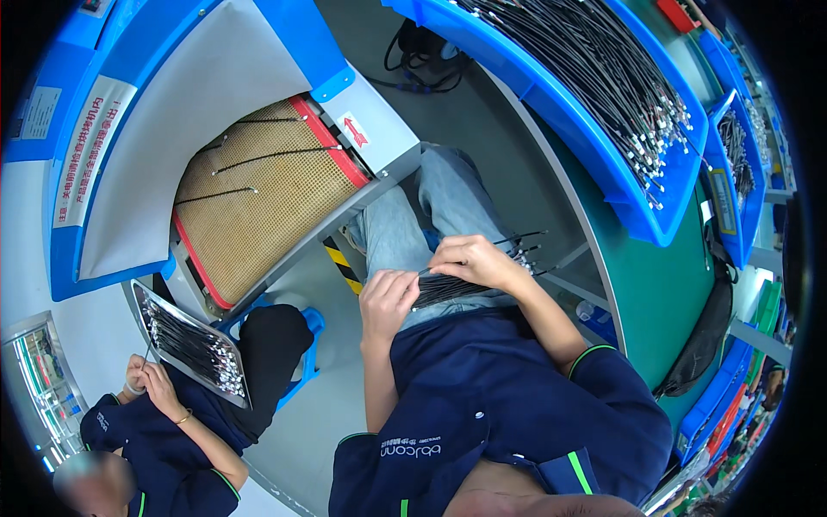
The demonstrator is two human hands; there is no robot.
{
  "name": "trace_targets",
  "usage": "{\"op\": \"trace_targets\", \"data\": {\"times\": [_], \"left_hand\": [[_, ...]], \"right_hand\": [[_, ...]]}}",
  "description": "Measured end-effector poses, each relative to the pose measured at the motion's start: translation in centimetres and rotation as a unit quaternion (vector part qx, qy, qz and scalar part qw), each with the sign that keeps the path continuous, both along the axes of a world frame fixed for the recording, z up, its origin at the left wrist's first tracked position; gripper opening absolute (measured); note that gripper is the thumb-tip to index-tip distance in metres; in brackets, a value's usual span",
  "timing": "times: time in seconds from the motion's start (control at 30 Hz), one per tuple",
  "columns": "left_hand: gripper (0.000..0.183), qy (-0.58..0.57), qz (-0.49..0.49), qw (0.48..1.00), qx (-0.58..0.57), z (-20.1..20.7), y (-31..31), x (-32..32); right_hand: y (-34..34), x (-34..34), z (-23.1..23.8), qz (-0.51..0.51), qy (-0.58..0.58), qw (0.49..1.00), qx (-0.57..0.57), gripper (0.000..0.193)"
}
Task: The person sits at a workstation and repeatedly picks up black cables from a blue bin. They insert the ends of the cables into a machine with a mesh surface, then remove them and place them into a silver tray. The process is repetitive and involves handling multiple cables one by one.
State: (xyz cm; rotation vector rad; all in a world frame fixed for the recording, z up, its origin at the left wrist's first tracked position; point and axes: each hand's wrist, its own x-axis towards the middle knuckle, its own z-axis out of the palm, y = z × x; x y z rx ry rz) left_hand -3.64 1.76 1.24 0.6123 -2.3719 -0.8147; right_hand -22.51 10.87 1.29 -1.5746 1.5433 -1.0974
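Observation:
A bundle of thin black cables (450, 291) with small connector ends lies across my lap. Above it, my left hand (389, 297) is closed, its thumb and fingertips pinching a black cable (424, 271). Close by on the right, my right hand (472, 261) has its fingers pinched together on the same cable, a short way from the left fingertips. The fingers hide most of this cable. Several cable ends (527, 252) stick out to the right of my right wrist.
At the upper left, a machine's mesh conveyor belt (267, 202) carries several black cables. A large blue bin (642, 220) full of cables stands on the green table (659, 297) at right. At lower left, a co-worker's hands (155, 379) are beside a tray (244, 398) of cables.

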Motion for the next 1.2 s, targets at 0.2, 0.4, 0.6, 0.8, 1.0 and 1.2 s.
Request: {"op": "trace_targets", "data": {"times": [0.2, 0.4, 0.6, 0.8, 1.0, 1.2], "left_hand": [[0.013, -0.024, 0.006, 1.000, -0.014, 0.2, -1.2, 0.9], [0.012, -0.048, 0.086, 0.994, 0.037, -0.8, -3.4, 5.0], [0.014, -0.036, 0.083, 0.995, 0.047, -1.0, -3.2, 5.4], [0.014, -0.022, 0.049, 0.998, 0.035, -0.3, -2.9, 4.4], [0.014, -0.036, 0.084, 0.996, 0.021, -0.5, -3.7, 6.2], [0.014, -0.053, 0.145, 0.988, 0.025, -0.6, -4.5, 8.6]], "right_hand": [[0.1, -0.8, 0.1, -0.009, 0.026, 1.000, -0.009, 0.014], [1.4, -4.8, 0.6, -0.055, 0.128, 0.989, 0.051, 0.012], [0.9, -3.8, 1.3, -0.040, 0.098, 0.991, 0.079, 0.016], [-0.5, -1.4, 0.4, 0.006, 0.072, 0.996, 0.044, 0.017], [0.0, -2.9, 0.4, -0.033, 0.103, 0.994, 0.035, 0.013], [1.9, -5.8, 0.5, -0.088, 0.080, 0.991, 0.068, 0.015]]}}
